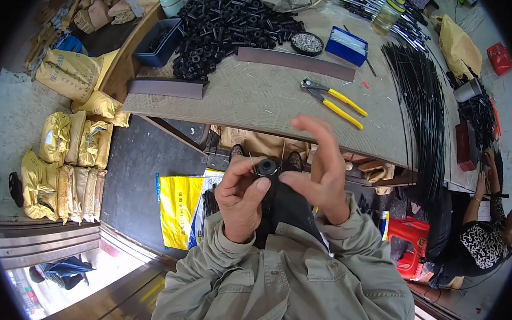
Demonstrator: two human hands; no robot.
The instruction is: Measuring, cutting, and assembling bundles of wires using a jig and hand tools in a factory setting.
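Note:
In front of my lap, the thumb and fingers of my left hand point(239, 199) are closed on a black tubular part point(267, 167). Its round end, with a hole through the middle, faces up. Thin metal wire or a clip shows at its side, too small to make out fully. My right hand point(324, 178) is just to the right, its index finger raised and curved away from the thumb. The thumb tip points at the part, and whether it touches cannot be told. Beyond my hands, end-cutting pliers point(334, 103) with yellow handles lie on the table point(253, 105).
A large heap of black parts point(228, 25) covers the table's far left, behind a low strip point(296, 63). Nearby are a dish of small metal pieces point(306, 44) and a blue box point(347, 46). Long black rods point(418, 105) lie rightward. Another person point(486, 236) works at far right.

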